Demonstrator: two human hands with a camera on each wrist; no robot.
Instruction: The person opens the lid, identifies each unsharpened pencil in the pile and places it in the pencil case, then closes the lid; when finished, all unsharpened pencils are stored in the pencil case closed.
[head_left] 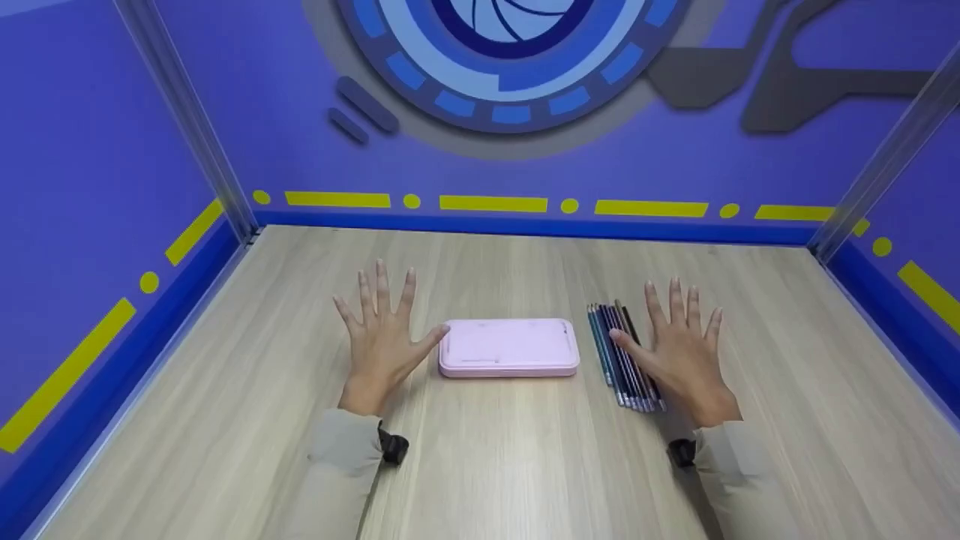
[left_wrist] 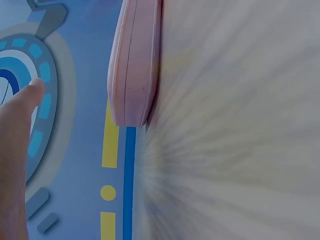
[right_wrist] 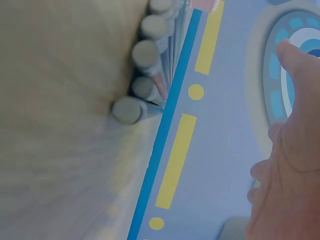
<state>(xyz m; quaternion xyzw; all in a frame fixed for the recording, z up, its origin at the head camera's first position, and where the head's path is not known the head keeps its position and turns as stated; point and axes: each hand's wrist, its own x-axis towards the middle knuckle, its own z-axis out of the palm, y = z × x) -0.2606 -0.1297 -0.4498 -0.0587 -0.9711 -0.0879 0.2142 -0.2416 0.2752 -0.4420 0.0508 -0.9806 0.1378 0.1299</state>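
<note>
left hand [head_left: 382, 343] and right hand [head_left: 681, 357] have fingers spread wide. central on the counter [head_left: 525, 465], the pink case's [head_left: 508, 345] long axis parallels the far edge; right of it, pencils [head_left: 622, 365] point to that edge, slanting left.

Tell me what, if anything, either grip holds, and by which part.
Nothing: left grip and right grip are spread open; the pink case and pencils lie unheld.

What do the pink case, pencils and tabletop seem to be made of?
Pink case: perhaps plastic, satin; surface smooth, edges rounded. Pencils: maybe painted wood, slightly shiny; dark shafts show pale highlights. Tabletop: likely wood or laminate, low sheen; streaky grain, soft reflections.
</note>
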